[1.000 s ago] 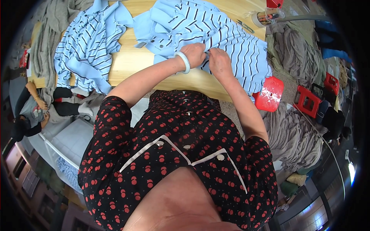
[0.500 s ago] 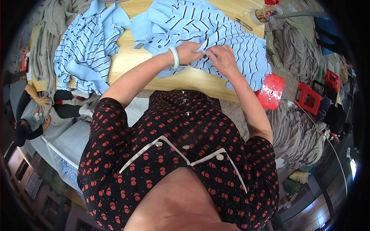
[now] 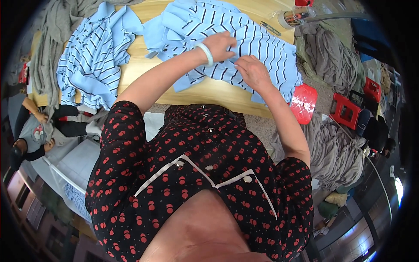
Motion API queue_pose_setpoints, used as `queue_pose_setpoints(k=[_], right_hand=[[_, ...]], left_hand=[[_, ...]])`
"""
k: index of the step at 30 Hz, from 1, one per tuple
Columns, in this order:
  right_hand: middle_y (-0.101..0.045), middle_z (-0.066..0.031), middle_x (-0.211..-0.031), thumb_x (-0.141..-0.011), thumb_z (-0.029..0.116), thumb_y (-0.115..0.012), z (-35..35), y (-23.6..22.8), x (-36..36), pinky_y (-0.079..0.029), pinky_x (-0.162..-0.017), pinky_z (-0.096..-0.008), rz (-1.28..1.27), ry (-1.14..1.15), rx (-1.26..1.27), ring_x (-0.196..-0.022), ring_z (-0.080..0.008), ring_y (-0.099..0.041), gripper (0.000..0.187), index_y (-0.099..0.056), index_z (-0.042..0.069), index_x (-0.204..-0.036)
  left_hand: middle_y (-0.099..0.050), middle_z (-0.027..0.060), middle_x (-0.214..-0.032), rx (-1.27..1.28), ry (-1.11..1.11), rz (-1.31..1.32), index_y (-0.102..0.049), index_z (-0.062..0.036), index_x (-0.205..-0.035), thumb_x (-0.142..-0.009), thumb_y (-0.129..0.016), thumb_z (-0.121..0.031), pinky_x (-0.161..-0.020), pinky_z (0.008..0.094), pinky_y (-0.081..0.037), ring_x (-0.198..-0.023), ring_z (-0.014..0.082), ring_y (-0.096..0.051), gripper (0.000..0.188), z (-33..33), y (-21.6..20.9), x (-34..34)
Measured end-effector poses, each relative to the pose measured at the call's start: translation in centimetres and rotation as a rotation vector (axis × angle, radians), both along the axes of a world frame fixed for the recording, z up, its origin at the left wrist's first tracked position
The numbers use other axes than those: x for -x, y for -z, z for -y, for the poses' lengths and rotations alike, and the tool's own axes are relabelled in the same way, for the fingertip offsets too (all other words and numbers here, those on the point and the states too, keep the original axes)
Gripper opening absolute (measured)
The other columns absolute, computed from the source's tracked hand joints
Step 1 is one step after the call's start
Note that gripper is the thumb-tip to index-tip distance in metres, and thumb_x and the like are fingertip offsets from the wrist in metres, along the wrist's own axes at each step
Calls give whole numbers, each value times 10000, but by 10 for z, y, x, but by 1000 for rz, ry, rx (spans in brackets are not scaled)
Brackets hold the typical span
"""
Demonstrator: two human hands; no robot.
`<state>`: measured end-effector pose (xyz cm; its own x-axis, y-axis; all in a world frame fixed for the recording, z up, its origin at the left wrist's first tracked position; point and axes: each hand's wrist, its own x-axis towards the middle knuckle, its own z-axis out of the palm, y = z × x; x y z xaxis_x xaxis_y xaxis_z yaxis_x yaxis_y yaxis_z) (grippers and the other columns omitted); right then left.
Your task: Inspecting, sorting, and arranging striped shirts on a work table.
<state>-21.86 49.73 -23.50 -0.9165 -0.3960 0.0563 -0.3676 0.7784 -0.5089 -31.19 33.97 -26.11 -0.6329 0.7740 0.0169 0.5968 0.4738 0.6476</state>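
A light blue knit shirt (image 3: 275,56) with dark and white stripes is spread on the wooden table (image 3: 142,65), its dark buttons partly showing. Over its middle is my left hand (image 3: 219,46), a pale bangle (image 3: 205,54) at the wrist. Its fingers bend to the right and are smeared by motion, so their grip is unclear. Close by on the right, at the shirt's near part, my right hand (image 3: 254,73) has thumb and fingertips pinched together. Whatever is between them is too small to make out.
Another striped blue shirt (image 3: 94,61) lies on the table's left, beside grey cloth (image 3: 50,56). Snips (image 3: 271,29) and a jar of tools (image 3: 297,16) are at the far right. A red stool (image 3: 303,104) and heaped grey garments (image 3: 334,153) are at right. Another person (image 3: 32,131) sits at left.
My left hand has let go of the fabric and moved up and slightly right. My right hand has come a little down, away from the left. The shirt lies flatter.
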Motion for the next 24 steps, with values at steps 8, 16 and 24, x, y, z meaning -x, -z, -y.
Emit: queue_pose_setpoints(k=[8,16,24], right_hand=[[-530,-113,-766,-750,88,-522,2,1,-6,-439,-574,-345,60,41,14,-676,-300,-525,91,-541,31,-819],[-520,-140,-769,-756,38,-485,-1,1,-4,-439,-598,-365,79,68,28,-700,-319,-524,105,-528,7,-847],[-507,-135,-816,-732,-10,-453,1,-6,7,-441,-620,-366,-12,101,67,-720,-318,-521,124,-520,6,-835]], left_hand=[[-588,89,-727,151,273,548,-583,-39,-857,-616,-572,-111,-636,285,-427,-660,190,-536,252,-18,25,-1],[-573,119,-659,15,89,490,-581,-47,-720,-647,-549,-111,-569,315,-415,-606,229,-536,102,-19,43,-10],[-533,62,-616,-33,-48,811,-549,-37,-750,-685,-566,-142,-491,267,-412,-511,137,-493,125,-13,8,2]])
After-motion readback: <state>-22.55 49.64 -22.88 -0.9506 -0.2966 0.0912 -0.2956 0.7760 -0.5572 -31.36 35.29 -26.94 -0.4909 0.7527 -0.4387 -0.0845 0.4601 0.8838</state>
